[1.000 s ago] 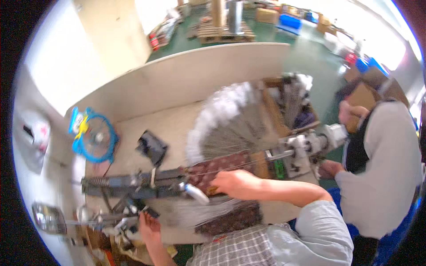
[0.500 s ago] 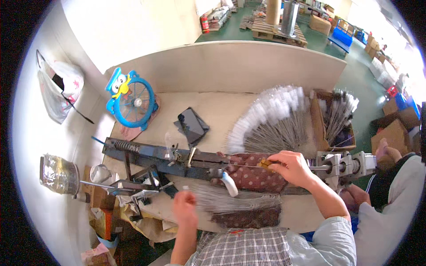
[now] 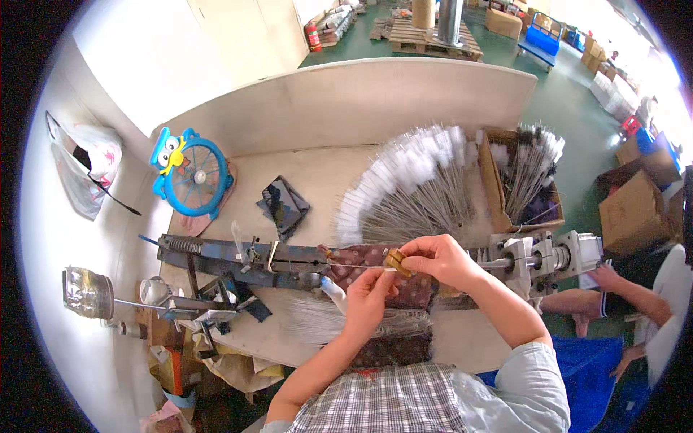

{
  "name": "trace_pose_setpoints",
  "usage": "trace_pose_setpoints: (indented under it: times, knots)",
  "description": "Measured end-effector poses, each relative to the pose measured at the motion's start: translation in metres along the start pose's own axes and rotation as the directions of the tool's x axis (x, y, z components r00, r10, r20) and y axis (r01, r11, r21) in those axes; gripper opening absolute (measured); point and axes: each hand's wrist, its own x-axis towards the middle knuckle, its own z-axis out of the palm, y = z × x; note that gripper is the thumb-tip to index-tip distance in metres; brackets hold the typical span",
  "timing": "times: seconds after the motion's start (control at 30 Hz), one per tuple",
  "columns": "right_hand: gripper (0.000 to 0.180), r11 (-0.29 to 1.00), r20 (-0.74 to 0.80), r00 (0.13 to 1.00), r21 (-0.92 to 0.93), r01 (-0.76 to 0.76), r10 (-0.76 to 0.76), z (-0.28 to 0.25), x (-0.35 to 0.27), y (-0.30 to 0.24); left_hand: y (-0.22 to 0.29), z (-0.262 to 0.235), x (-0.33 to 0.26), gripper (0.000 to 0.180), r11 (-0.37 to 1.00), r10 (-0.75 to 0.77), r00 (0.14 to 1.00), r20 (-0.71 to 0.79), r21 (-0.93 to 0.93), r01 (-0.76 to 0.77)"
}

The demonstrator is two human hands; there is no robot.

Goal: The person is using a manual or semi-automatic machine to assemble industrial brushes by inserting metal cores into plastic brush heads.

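My right hand [image 3: 439, 261] pinches a small yellow, brass-coloured piece [image 3: 397, 262] above the middle of the bench. Close against it, my left hand [image 3: 369, 297] has its thumb and forefinger pressed together; a tiny white bit shows at their tips, too small to name. A thin metal rod [image 3: 355, 267] runs from the machine's dark rail [image 3: 216, 251] toward the brass-coloured piece. Below both hands lies a dotted maroon cloth [image 3: 354, 254]. Next to my left hand is a white-wrapped handle [image 3: 333, 291], and a bundle of thin wires [image 3: 310, 319] lies near the front edge.
White-bristled wire brushes [image 3: 404, 173] fan out at the back, beside a carton [image 3: 498, 191] holding more. A metal spindle unit [image 3: 538, 261] stands right. Dark pouches [image 3: 285, 209] and a blue duck-shaped fan [image 3: 193, 177] sit back left. Another person's arm [image 3: 639, 292] shows at far right.
My left hand has come up and right, from the front of the bench to the brass-coloured piece. My right hand still grips that piece. The view has shifted, and the person at right has moved.
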Motion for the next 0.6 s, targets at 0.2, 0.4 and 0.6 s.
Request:
trace_pose_setpoints:
  times: [0.2, 0.4, 0.6]
  knots:
    - [0.023, 0.917, 0.027, 0.990, -0.373, 0.140, -0.140, 0.004, -0.003, -0.012, 0.007, -0.012, -0.005, 0.015, 0.977, -0.104, 0.970, -0.222, -0.203, 0.058]
    - [0.016, 0.355, 0.090, 0.795, -0.860, 0.366, -0.600, 0.049, 0.035, -0.008, 0.022, -0.027, -0.010, 0.016, 0.946, -0.172, 0.929, -0.327, -0.319, 0.062]
    - [0.019, 0.511, 0.132, 0.889, -0.777, 0.368, -0.439, 0.066, 0.041, -0.004, 0.012, -0.038, -0.010, 0.024, 0.959, -0.104, 0.979, -0.175, -0.278, 0.052]
